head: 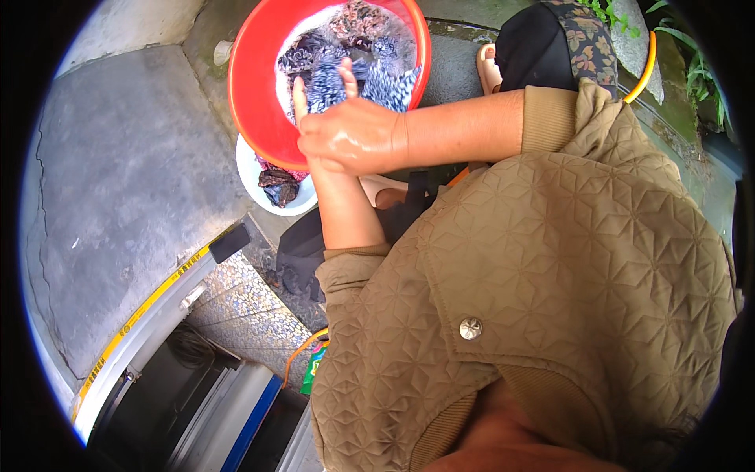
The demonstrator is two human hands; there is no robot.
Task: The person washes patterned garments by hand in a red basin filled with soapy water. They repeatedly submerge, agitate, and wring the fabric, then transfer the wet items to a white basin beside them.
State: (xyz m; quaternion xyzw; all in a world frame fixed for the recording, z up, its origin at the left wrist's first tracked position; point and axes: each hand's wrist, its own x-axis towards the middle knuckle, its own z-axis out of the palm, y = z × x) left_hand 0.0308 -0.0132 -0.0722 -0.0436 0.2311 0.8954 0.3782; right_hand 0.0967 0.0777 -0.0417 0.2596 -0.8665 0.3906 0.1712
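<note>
Over the near rim of a red plastic basin point(253, 76), my wet right hand point(357, 134) is closed around my left wrist. My left hand point(301, 101) lies mostly hidden beneath it. Two of its fingers show, spread apart and pointing into the basin, with nothing seen between them. Just beyond them is a wet blue-and-white patterned cloth point(328, 79). Dark patterned cloth point(298, 58) and brownish-pink patterned cloth point(360, 22) lie farther in, among sudsy water point(404, 44).
A white basin point(248, 171) holding dark and pink cloth point(279, 187) sits partly under the red basin's near-left side. Pink slippers point(488, 68) are on my feet. An orange hose point(643, 71) runs along the right. A metal door frame with yellow tape point(141, 312) stands lower left.
</note>
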